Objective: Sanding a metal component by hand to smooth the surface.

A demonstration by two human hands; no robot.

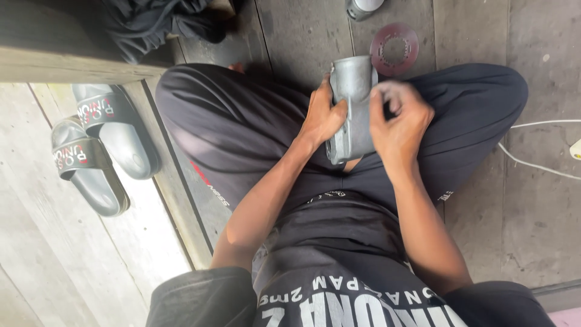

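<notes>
Black shirt fills the bottom edge; above it, at upper center, both hands meet on 1 grey metal housing (351, 106), its long axis upright. Left hand (322, 117) clamps its side; right hand (398, 121), blurred, touches its right edge.

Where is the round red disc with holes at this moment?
In the head view, the red disc lies flat on the floor at upper centre, just beyond the grey metal part.

No packages, labels, signs, screens
</notes>
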